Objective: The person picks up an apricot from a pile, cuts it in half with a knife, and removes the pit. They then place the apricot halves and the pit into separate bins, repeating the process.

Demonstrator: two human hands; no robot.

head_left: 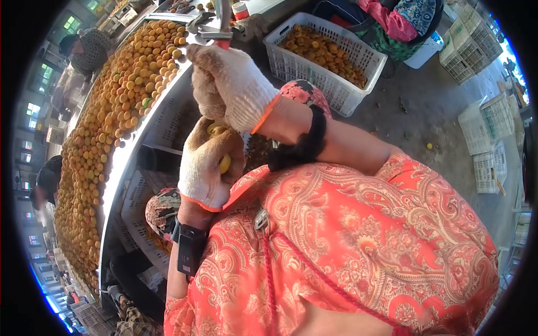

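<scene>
Both hands wear white knitted gloves with brown-stained fingers. My left hand (212, 162) is closed around a yellow fruit (225, 164), which shows between its fingers; more yellow shows near its fingertips. Just above it, my right hand (227, 84) is curled into a fist and its lower edge meets my left fingertips. What it holds is hidden. A metal tool with a red part (222, 43) shows directly beyond my right knuckles; whether my right hand grips it cannot be told.
Many orange fruits (120, 89) cover a long table with a pale rim (120, 159) at left. A white crate (305, 70) of orange-brown pieces stands upper right. Stacked crates (471, 42) are at far right. Other people are beyond the table, at lower left and at top right.
</scene>
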